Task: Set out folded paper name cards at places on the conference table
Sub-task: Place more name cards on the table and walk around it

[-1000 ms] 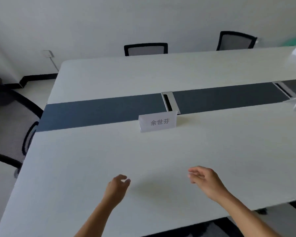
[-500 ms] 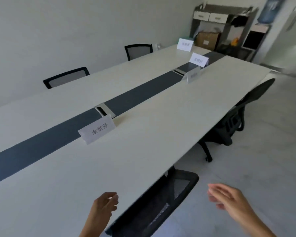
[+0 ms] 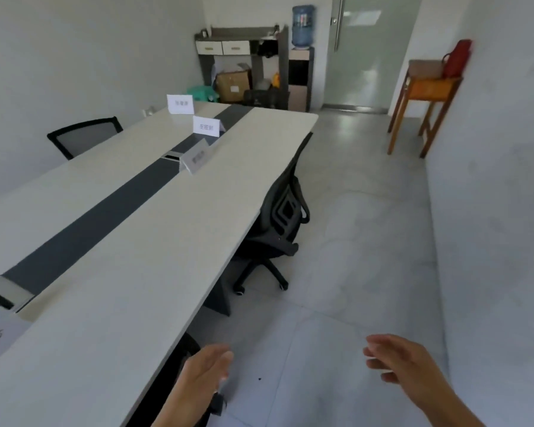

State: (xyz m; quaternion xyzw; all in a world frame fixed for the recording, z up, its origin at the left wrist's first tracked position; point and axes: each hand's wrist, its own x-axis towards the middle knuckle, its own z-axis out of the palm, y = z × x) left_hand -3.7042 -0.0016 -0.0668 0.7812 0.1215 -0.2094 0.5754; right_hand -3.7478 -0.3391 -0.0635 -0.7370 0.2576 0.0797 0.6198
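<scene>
Name cards (image 3: 206, 127) on table (image 3: 142, 241); chair (image 3: 282, 211) right.

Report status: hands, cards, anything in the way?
Both open, holding nothing: left hand, right hand. Four name cards on conference table: three far end, one near left. Ahead, office chair at table's aisle side.

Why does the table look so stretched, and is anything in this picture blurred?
Head view: the wide-angle lens stretches the conference table and bends the room's edges. The left hand and right hand are smeared, likely by motion. The print on the farthest name card is too soft to read. Daylight glows through the frosted door, and shadows are soft.
</scene>
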